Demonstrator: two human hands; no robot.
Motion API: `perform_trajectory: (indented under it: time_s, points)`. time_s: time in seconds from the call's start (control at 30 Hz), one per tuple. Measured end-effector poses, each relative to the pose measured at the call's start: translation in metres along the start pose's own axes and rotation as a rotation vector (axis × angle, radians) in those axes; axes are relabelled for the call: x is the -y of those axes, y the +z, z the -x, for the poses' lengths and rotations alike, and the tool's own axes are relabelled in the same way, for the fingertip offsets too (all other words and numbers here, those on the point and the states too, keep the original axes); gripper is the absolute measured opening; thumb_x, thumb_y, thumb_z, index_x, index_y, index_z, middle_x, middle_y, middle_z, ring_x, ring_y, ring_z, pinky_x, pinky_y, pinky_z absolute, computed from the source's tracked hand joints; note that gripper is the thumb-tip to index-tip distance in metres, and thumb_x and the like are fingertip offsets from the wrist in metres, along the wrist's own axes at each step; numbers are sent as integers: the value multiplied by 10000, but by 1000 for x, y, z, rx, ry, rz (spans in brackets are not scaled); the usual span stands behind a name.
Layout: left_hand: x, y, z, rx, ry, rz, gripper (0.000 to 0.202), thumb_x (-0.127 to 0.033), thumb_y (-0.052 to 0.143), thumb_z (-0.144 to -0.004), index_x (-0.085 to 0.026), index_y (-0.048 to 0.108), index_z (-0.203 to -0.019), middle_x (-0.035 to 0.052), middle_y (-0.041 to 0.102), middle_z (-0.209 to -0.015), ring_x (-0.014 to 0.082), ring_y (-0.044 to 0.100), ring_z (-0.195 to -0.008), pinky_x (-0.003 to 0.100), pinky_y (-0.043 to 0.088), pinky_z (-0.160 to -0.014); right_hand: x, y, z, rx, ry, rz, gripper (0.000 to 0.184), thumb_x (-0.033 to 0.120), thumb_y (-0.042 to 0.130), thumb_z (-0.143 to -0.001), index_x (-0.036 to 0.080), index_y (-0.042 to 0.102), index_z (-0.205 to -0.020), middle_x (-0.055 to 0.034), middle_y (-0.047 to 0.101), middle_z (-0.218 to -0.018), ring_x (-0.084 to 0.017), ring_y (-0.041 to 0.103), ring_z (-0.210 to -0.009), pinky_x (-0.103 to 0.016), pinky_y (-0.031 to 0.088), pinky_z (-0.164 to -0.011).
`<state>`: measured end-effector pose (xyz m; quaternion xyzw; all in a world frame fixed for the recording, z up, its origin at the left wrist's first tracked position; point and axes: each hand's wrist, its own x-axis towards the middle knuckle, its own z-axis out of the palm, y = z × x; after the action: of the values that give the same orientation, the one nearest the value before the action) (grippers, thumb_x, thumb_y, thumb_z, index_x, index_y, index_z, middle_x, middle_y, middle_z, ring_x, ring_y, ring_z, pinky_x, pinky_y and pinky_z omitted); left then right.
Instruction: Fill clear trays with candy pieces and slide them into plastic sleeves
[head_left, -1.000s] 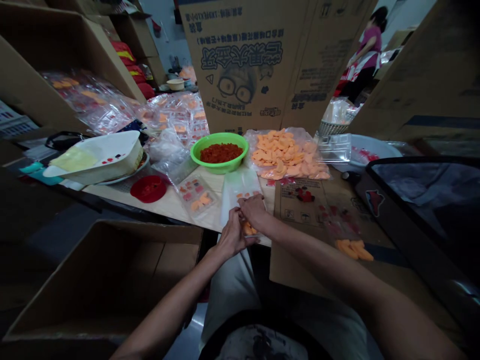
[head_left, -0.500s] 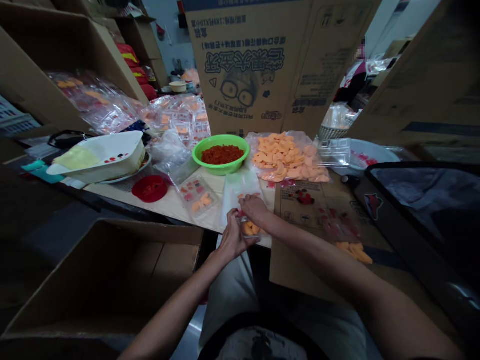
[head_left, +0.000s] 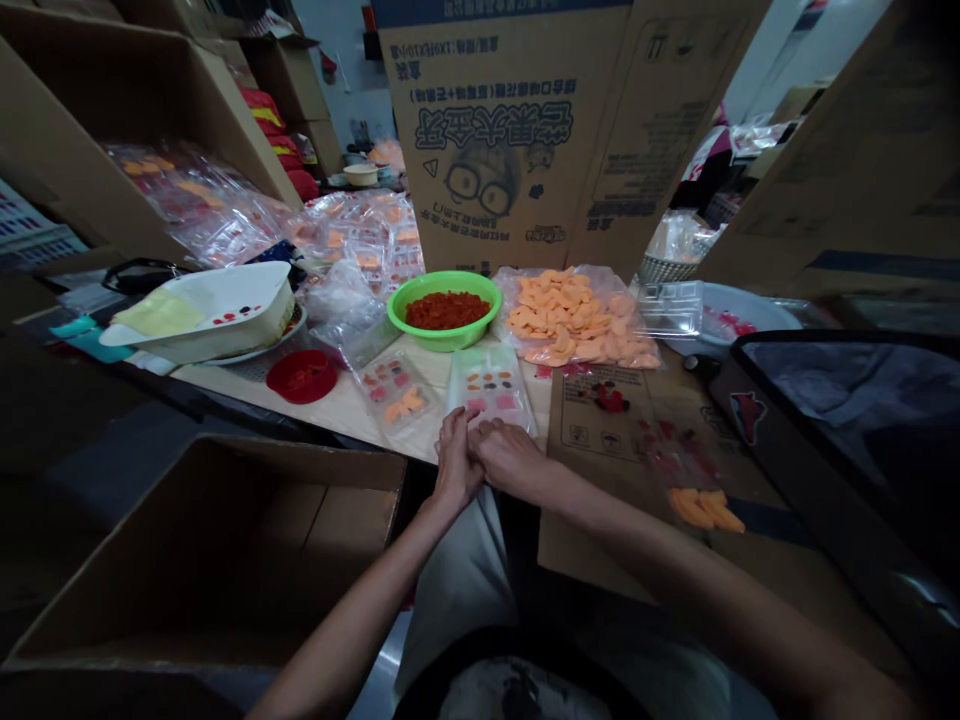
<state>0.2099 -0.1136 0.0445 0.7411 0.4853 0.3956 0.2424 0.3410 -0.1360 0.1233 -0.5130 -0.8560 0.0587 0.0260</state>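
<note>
A clear tray of candy (head_left: 489, 382) lies at the table's front edge, with small orange, dark and pink pieces in rows. It appears to be inside a milky plastic bag (head_left: 461, 368). My left hand (head_left: 456, 460) is closed at the near left corner of the bag. Right beside it, my right hand (head_left: 511, 458) is also closed, its fingers pinching the near edge. Both hands cover the tray's near end. To the left rests another filled candy tray (head_left: 396, 388).
Behind stand a green bowl of red pieces (head_left: 445, 308) and a bag of orange gummies (head_left: 555, 310). A red dish (head_left: 302, 377) and white basin (head_left: 217, 330) sit leftward. An open carton (head_left: 300, 520) is below left; a cardboard sheet (head_left: 592, 520) lies right.
My hands have drawn closer together at the near edge. The tray's small pieces and pink pieces now show beyond my fingers; the orange pieces at its near end are now hidden.
</note>
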Motion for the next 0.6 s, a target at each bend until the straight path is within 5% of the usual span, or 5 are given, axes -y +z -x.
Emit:
perform_trajectory:
  time_s: [0.1,0.23,0.4,0.5,0.6]
  points:
    - [0,-3,-2,4,34,-74,332,-197,622,-837,-240,710,-1155,129,507,-1414,346,463,-1352,604,400,-1102,13,-9,24,-52,-13,-15,384,27,482,-877,67,626,-1231,-190,654,-1189,-288,608,-1092,-367,507,-889]
    - [-13,-11,9,58,272,-48,321,-248,564,-919,-222,713,-1202,101,533,-1458,305,330,-1473,565,348,-1179,29,-22,47,-162,-53,-14,317,6,484,-844,86,667,-1090,-168,673,-1080,-277,600,-1032,-350,516,-829]
    - [-31,-43,18,-69,479,-145,319,-290,518,-978,-274,696,-1243,71,645,-1346,255,468,-1379,524,372,-1167,43,-33,70,-475,-165,-40,247,44,478,-842,113,661,-993,-139,631,-962,-265,550,-925,-342,499,-733]
    - [-8,-66,5,-218,444,-251,310,-259,501,-978,-276,713,-1204,64,681,-1293,248,536,-1308,522,388,-1142,42,-39,82,-509,-138,-134,352,34,483,-819,102,639,-1128,-122,608,-980,-249,531,-930,-334,480,-771]
    - [40,-84,-22,-297,318,-311,302,-263,490,-959,-235,738,-1129,77,704,-1237,256,586,-1237,530,385,-1128,32,-39,94,-459,-10,-149,319,46,492,-818,122,651,-1083,-121,604,-993,-247,525,-943,-340,456,-817]
